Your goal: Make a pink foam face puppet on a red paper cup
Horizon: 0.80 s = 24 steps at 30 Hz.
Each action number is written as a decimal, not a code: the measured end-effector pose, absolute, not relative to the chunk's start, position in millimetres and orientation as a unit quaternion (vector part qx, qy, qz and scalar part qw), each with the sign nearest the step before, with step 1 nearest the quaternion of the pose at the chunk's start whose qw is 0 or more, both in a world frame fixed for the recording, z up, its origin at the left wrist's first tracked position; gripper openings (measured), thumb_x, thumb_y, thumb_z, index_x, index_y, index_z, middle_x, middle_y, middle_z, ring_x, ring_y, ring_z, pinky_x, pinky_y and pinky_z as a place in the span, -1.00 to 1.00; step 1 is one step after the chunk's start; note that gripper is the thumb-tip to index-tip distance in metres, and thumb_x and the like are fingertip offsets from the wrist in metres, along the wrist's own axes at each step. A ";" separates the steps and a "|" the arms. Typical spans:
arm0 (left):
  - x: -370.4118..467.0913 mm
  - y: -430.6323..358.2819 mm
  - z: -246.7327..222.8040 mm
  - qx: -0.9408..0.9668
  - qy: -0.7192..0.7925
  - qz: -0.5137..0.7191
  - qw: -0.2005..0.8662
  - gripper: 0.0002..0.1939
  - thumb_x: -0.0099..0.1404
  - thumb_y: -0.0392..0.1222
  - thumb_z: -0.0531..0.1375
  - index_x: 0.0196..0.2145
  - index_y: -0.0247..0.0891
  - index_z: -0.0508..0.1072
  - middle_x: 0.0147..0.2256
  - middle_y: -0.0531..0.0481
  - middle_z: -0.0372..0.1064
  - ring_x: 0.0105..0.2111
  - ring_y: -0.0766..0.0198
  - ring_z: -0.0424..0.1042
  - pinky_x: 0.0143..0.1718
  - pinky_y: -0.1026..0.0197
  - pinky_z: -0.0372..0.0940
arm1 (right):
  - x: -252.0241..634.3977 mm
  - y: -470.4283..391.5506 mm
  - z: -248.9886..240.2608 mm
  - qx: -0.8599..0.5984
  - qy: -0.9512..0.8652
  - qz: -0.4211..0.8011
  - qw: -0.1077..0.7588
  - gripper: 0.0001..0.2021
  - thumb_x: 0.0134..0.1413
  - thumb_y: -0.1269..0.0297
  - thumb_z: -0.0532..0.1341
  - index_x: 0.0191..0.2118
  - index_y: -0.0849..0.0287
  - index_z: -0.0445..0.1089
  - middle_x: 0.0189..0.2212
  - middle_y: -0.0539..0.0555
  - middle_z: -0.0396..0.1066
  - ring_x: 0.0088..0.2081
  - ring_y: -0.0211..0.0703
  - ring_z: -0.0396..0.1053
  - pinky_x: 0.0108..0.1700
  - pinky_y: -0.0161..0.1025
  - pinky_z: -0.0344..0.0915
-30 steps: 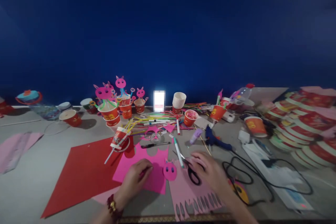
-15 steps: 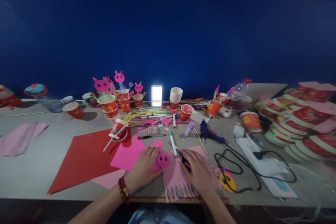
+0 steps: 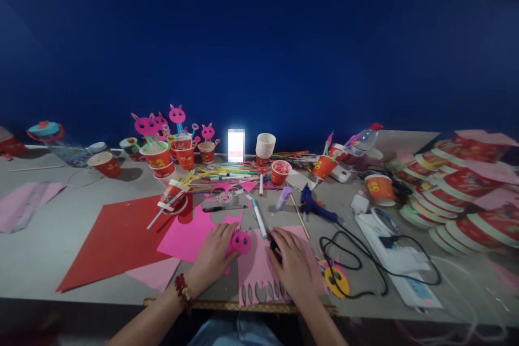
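Observation:
My left hand (image 3: 214,255) is closed on a round pink paper face (image 3: 241,242) with two dark eyes, gripping its left edge. Under my right hand (image 3: 292,264) are the black handles of scissors (image 3: 275,246), which the fingers wrap; the blades hardly show. Beneath both the face and my right hand lies a light pink sheet (image 3: 259,270), its near edge cut into fringes. A bright pink sheet (image 3: 182,238) with cut-outs lies left of my left hand. Just beyond my right hand is a white marker with a green cap (image 3: 258,218).
A red sheet (image 3: 109,238) lies to the left. Paper cups with pink paper faces (image 3: 153,155) stand at the back left. On the right are a blue glue gun (image 3: 314,204), a looped black cord, a white power strip (image 3: 399,259) and leaning stacks of red cups (image 3: 474,189).
The view has shifted, so the table things appear farther left. The paper face is still in my left hand, slightly turned. Less of the scissor blades shows by my right hand.

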<state>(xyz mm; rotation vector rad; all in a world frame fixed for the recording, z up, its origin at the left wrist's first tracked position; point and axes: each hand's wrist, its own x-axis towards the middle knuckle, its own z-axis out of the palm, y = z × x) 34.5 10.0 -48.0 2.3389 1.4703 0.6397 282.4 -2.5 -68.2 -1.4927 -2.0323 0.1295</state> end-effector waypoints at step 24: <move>36.4 15.8 -50.8 0.675 0.434 0.419 0.426 -0.52 0.29 -0.40 0.08 0.15 -0.14 0.26 -0.20 -0.03 0.28 -0.21 0.20 0.34 -0.08 0.07 0.29 | 282.4 -1.5 -61.6 -0.574 -0.768 0.058 0.279 -0.67 0.21 0.23 0.17 0.07 0.11 0.40 0.03 0.17 0.46 0.06 0.10 0.38 0.10 0.06 0.33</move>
